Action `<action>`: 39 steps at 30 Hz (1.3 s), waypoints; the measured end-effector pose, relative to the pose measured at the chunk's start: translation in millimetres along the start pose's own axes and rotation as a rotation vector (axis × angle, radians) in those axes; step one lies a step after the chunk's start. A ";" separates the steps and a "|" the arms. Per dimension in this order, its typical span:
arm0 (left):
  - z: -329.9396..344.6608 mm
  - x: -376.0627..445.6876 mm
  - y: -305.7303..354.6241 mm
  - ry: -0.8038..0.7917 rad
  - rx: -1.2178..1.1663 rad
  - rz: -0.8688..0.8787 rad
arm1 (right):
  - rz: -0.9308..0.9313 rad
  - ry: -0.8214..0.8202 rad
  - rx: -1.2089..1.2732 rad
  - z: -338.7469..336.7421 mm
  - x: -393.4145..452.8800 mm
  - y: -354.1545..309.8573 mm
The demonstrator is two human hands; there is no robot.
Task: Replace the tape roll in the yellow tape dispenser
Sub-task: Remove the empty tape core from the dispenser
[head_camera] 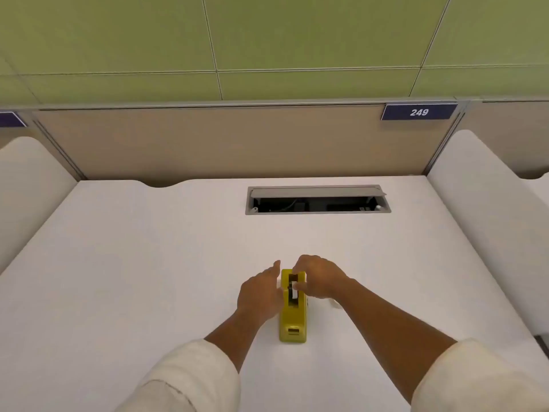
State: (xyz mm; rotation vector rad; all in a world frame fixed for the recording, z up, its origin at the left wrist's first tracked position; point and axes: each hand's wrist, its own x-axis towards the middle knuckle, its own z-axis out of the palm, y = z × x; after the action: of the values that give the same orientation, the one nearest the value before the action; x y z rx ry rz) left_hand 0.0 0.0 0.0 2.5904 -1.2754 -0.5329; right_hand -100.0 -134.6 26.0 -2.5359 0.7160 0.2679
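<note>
The yellow tape dispenser [293, 322] stands lengthwise on the white desk [148, 263], its cutter end toward me. My left hand [260, 292] lies flat against its left side, fingers stretched forward. My right hand [319, 281] reaches in from the right, its fingertips pinched on a small white piece [294, 291] in the dispenser's dark slot; it looks like the tape roll, mostly hidden. A pale object [335, 304] peeks out under my right wrist; what it is I cannot tell.
An open grey cable hatch [317, 200] is set into the desk behind the dispenser. A beige partition [208, 144] with a "249" label [419, 112] closes the back. White rounded side panels [481, 203] flank the desk.
</note>
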 end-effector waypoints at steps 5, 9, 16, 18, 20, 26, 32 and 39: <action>5.6 1.7 -2.7 -0.117 0.049 0.039 | -0.040 -0.059 -0.086 4.4 5.3 -1.0; 6.0 3.3 -0.6 -0.102 0.072 0.070 | -0.050 -0.102 -0.124 8.1 9.2 -1.0; 3.3 6.1 -0.4 -0.097 0.022 0.068 | -0.019 -0.137 -0.120 11.9 13.5 -4.4; 4.4 6.3 -0.5 -0.088 0.006 0.063 | -0.011 -0.130 -0.118 13.5 13.1 -5.5; 4.7 6.7 -0.5 -0.077 -0.009 0.054 | -0.008 -0.111 -0.108 14.7 12.3 -6.7; 5.8 9.5 -1.2 -0.056 -0.054 0.043 | -0.040 -0.044 -0.063 16.1 10.8 -6.3; 7.9 8.9 -0.4 -0.024 -0.107 0.020 | -0.084 -0.029 0.002 14.2 10.0 -3.2; 5.3 11.3 4.1 -0.003 -0.270 -0.059 | -0.077 0.008 0.118 11.6 10.0 3.2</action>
State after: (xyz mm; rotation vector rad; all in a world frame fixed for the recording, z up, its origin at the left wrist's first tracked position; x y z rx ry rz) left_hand 1.3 -11.6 -6.1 2.4079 -1.0490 -0.6699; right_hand -93.9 -135.5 11.7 -2.4469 0.6176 0.1835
